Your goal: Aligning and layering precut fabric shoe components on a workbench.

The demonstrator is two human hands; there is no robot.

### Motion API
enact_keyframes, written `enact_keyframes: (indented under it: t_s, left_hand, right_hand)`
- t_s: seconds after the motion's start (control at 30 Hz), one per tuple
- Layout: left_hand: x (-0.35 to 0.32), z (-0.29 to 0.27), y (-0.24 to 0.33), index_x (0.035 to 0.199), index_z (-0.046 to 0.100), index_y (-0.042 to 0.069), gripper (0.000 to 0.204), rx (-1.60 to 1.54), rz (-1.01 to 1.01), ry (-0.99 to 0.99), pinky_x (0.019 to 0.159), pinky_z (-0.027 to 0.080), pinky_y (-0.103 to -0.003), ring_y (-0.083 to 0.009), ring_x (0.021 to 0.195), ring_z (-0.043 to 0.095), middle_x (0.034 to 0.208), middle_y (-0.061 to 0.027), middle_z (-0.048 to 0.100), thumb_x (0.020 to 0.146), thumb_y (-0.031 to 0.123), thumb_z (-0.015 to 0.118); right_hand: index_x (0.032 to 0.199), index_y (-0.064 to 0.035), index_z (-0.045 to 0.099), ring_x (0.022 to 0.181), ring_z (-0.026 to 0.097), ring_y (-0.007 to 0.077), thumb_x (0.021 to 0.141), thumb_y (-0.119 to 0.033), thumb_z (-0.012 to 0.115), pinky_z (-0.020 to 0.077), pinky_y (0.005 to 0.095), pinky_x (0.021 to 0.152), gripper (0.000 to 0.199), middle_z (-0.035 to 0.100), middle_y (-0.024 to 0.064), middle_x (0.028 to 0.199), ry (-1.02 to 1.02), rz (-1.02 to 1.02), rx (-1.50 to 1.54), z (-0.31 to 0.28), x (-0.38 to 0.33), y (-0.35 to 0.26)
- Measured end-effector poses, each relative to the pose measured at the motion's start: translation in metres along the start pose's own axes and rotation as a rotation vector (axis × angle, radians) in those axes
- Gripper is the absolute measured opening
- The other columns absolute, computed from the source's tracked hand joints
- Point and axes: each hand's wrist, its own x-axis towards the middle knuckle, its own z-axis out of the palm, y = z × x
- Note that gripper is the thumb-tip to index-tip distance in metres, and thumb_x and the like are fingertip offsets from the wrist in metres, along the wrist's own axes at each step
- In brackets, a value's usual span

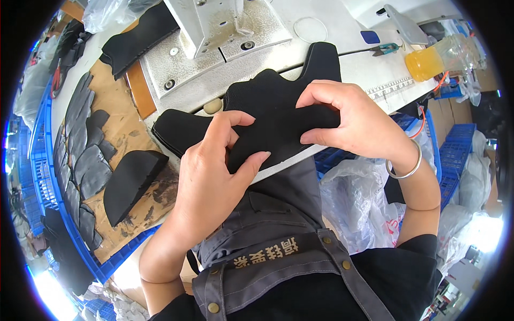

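left hand (206, 163) and right hand (356, 116) pinch the near black piece (284, 132), probably light and soft, best held by its left and right ends.

This looks like a sewing workshop: a white machine (188, 32) on the table (337, 18), small snips (390, 48), heaped cut black pieces (92, 170), blue plastic crates (458, 152).

Bare forearms (170, 241) reach in from seven and four o'clock, the left hand (206, 152) angled toward one, the right hand (350, 115) toward ten, fingers (322, 92) curled.
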Motion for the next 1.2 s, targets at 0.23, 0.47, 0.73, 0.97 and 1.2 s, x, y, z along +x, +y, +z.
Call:
enact_keyframes:
  t_s: [0.23,0.47,0.73,0.97,1.2]
  left_hand:
    - [-0.001,0.0,0.003,0.111,0.054,0.007,0.042,0.063,0.02,0.004,0.055,0.044,-0.031,-0.0221,0.055,0.051,0.066,-0.0081,0.049,0.075,0.009,0.076]
    - [-0.002,0.004,0.002,0.111,0.054,0.007,0.041,0.154,0.114,0.053,0.058,0.048,-0.035,-0.0287,0.06,0.059,0.071,-0.012,0.057,0.076,0.01,0.075]
    - [-0.002,-0.012,0.0,0.098,0.058,0.004,0.033,0.257,0.082,0.012,0.049,0.036,-0.025,-0.0105,0.051,0.041,0.058,-0.0036,0.041,0.073,0.011,0.077]
    - [0.007,-0.03,-0.005,0.07,0.055,0.0,0.027,0.142,0.04,-0.126,0.047,0.036,-0.025,-0.0102,0.048,0.043,0.054,-0.0046,0.049,0.077,0.016,0.076]
    - [0.006,-0.029,-0.015,0.07,0.055,0.001,0.027,0.132,0.104,-0.099,0.047,0.036,-0.028,-0.0151,0.047,0.043,0.053,-0.0054,0.046,0.076,0.017,0.075]
  right_hand:
    - [0.092,0.0005,0.057,0.08,0.058,0.0231,0.068,-0.006,0.078,0.0465,0.0302,0.073,0.033,0.058,0.0096,0.086,0.002,-0.014,-0.032,0.0,0.0,0.0]
    - [0.091,-0.001,0.053,0.076,0.057,0.0301,0.064,-0.012,0.082,0.0457,0.0342,0.07,0.041,0.057,0.0132,0.081,0.026,-0.079,-0.088,0.003,0.002,-0.002]
    - [0.091,-0.0027,0.046,0.073,0.054,0.0358,0.061,-0.016,0.084,0.0428,0.0391,0.065,0.051,0.054,0.0164,0.076,-0.031,0.005,-0.206,0.007,0.009,-0.02]
    - [0.092,-0.0029,0.046,0.071,0.053,0.0361,0.062,-0.018,0.082,0.0411,0.0402,0.064,0.049,0.053,0.0167,0.076,-0.088,0.079,-0.215,0.002,0.013,-0.028]
    - [0.094,-0.0038,0.047,0.075,0.055,0.0377,0.062,-0.017,0.083,0.042,0.0411,0.066,0.05,0.056,0.0161,0.08,-0.116,0.147,-0.232,0.003,0.015,-0.035]
